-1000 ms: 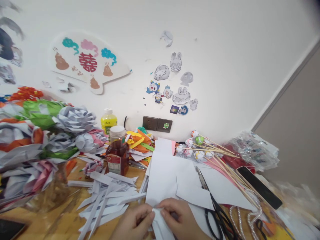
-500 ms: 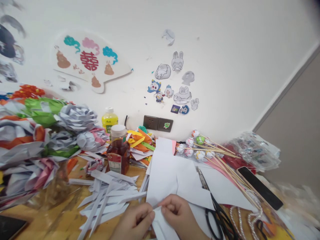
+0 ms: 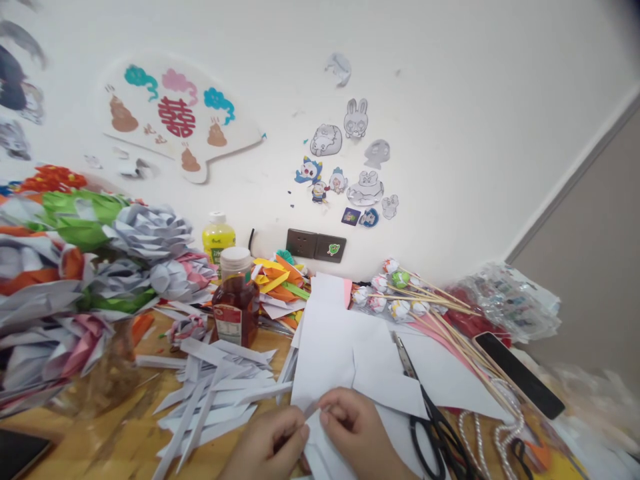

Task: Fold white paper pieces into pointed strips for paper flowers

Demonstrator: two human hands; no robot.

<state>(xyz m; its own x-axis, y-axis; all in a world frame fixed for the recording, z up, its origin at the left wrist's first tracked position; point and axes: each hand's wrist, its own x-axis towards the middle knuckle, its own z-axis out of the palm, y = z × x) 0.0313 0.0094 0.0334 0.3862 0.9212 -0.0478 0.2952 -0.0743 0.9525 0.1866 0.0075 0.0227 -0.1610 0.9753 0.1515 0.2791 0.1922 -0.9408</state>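
Observation:
At the bottom centre, my left hand (image 3: pixel 273 440) and my right hand (image 3: pixel 353 427) face each other, fingertips nearly meeting. Both pinch the top of a folded piece of white paper (image 3: pixel 320 450), which hangs down between them toward the lower edge of the view. Larger white paper sheets (image 3: pixel 325 347) lie flat just beyond my fingers. Black-handled scissors (image 3: pixel 433 413) rest, blades pointing away, on the sheets to the right of my right hand. A heap of folded white paper strips (image 3: pixel 215 387) lies to the left of my left hand.
Paper flowers (image 3: pixel 150 230) are massed at the left. A brown jar (image 3: pixel 236 300) and a yellow bottle (image 3: pixel 219 237) stand near the wall. Wooden sticks with paper flower heads (image 3: pixel 425 300), a phone (image 3: pixel 520 377) and bead strings (image 3: pixel 505 427) lie at the right.
My hands stay in nearly the same place, still pinching the folded paper, with a slight shift of the fingers. The view has moved very slightly.

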